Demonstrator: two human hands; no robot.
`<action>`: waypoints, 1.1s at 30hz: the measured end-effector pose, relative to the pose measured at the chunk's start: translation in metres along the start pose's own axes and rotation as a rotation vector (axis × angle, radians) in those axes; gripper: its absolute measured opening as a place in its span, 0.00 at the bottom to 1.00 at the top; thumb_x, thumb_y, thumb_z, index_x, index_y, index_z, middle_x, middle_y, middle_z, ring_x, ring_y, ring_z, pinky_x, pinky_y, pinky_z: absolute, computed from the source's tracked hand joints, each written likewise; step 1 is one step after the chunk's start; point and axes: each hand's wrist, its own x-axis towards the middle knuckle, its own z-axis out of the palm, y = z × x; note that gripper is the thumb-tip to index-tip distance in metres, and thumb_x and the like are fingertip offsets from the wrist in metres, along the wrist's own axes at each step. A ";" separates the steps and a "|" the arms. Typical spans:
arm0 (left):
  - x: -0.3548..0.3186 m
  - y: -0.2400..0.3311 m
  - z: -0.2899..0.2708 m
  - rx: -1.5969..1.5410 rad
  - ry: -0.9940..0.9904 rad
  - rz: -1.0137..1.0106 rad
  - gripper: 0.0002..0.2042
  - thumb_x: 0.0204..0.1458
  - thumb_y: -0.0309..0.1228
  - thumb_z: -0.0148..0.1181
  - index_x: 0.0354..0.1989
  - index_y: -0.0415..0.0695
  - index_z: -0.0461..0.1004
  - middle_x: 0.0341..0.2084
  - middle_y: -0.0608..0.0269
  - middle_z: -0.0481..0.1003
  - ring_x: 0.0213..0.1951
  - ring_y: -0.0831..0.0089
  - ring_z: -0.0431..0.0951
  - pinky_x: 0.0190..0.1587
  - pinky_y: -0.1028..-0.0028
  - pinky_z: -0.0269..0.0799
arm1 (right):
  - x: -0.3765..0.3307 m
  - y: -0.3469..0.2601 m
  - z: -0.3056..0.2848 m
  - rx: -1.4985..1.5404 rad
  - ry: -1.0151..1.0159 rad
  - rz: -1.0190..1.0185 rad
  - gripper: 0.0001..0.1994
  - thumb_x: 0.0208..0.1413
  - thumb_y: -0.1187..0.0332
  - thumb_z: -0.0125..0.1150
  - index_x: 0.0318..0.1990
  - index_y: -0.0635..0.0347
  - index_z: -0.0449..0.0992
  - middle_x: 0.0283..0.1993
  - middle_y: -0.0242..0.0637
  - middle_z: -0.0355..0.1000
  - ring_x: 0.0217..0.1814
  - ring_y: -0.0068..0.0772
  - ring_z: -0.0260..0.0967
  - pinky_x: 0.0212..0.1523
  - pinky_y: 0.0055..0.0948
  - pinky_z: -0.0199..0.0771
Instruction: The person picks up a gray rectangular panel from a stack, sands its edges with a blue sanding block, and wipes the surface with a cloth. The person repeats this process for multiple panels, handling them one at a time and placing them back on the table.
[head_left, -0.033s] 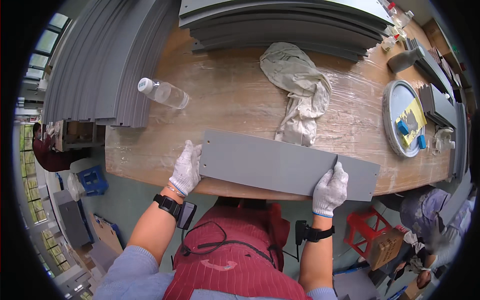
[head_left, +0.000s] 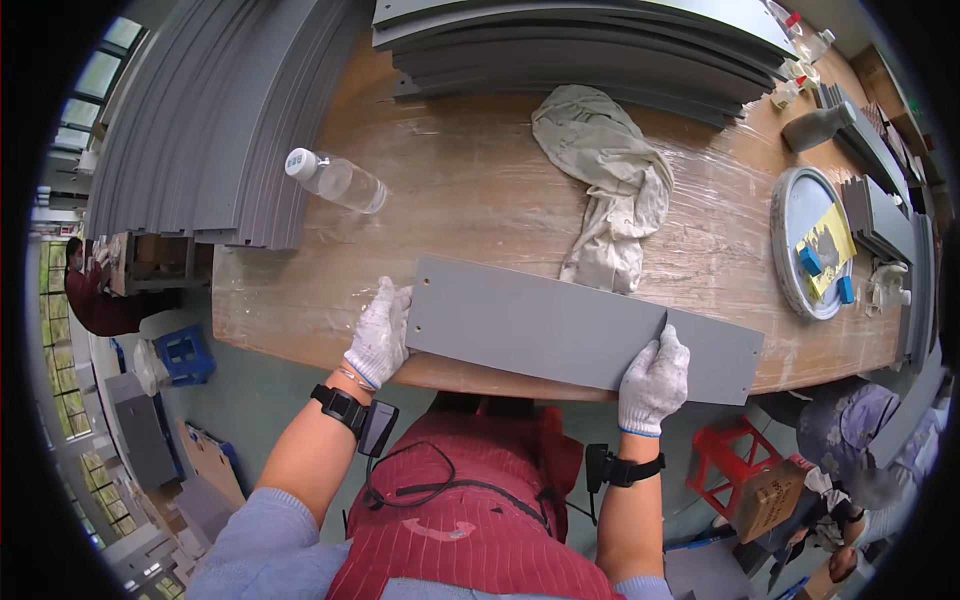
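In the head view, your gloved left hand point(head_left: 378, 333) was partly closed on the left end of a drilled grey panel point(head_left: 540, 325), its fingers loosely bent. Your gloved right hand point(head_left: 655, 379) was curled tightly over the panel's lower edge, toward its right end. You held the panel at the table's point(head_left: 440, 190) near edge. A white-capped clear plastic bottle point(head_left: 345, 185) stood or lay farther left; its contents were unclear. Rightward, a round rimmed lid point(head_left: 785, 235) bore a smeared yellow sheet point(head_left: 832, 238) and two blue blocks point(head_left: 809, 261).
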 end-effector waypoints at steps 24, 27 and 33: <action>0.019 -0.001 -0.026 -0.198 -0.194 -0.122 0.40 0.64 0.63 0.40 0.64 0.33 0.62 0.59 0.44 0.70 0.61 0.55 0.71 0.64 0.57 0.68 | -0.048 -0.191 0.021 0.173 -0.135 -0.115 0.15 0.52 0.75 0.62 0.48 0.57 0.78 0.32 0.41 0.74 0.30 0.45 0.75 0.30 0.40 0.77; 0.015 0.004 -0.016 -0.198 -0.255 -0.125 0.35 0.66 0.58 0.40 0.62 0.35 0.65 0.56 0.47 0.73 0.58 0.57 0.75 0.62 0.57 0.71 | -0.071 -0.209 0.027 0.254 -0.247 -0.301 0.17 0.50 0.72 0.59 0.50 0.55 0.76 0.29 0.37 0.71 0.26 0.41 0.74 0.25 0.39 0.74; 0.014 0.004 -0.020 -0.058 -0.144 -0.065 0.30 0.68 0.53 0.42 0.61 0.37 0.67 0.56 0.51 0.74 0.57 0.59 0.75 0.60 0.56 0.72 | -0.044 -0.096 0.005 0.127 0.000 -0.091 0.17 0.48 0.73 0.64 0.48 0.55 0.78 0.30 0.38 0.72 0.25 0.42 0.72 0.27 0.39 0.73</action>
